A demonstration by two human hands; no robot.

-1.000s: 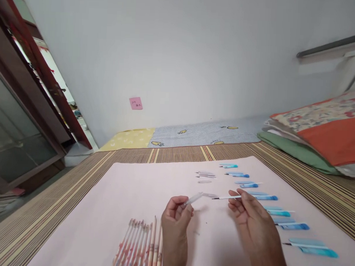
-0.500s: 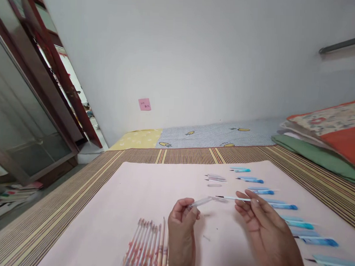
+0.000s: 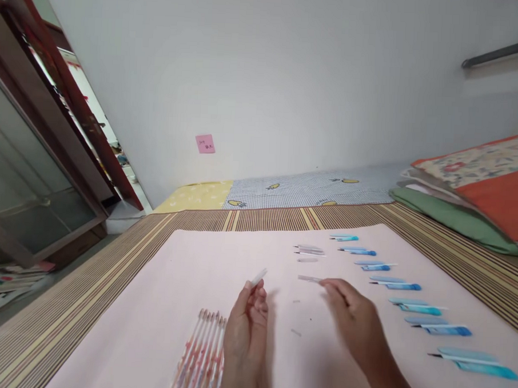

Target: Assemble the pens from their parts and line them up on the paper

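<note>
My left hand (image 3: 247,325) is closed around a slim translucent plastic tube (image 3: 259,276), held tilted above the pink sheet (image 3: 222,261). Off to the right, my right hand (image 3: 351,312) reaches down with its fingers pinched on the end of a clear pen cap (image 3: 309,279) at the sheet's surface. Just beyond it lie a few pale pen parts (image 3: 308,251), among them thin refills with dark tips. Two tiny clear pieces, one of them a small bit (image 3: 296,332), rest between my hands.
A row of blue pen parts (image 3: 417,307), grouped with white refills, runs down the sheet's right side. Several pens with red patterns (image 3: 200,351) lie by my left forearm. Folded bedding (image 3: 477,198) sits at the right on the striped mat (image 3: 275,214).
My right hand no longer shows the dark-tipped refill and has turned down to the clear cap on the sheet. My left hand has drawn left with its tube tilted up.
</note>
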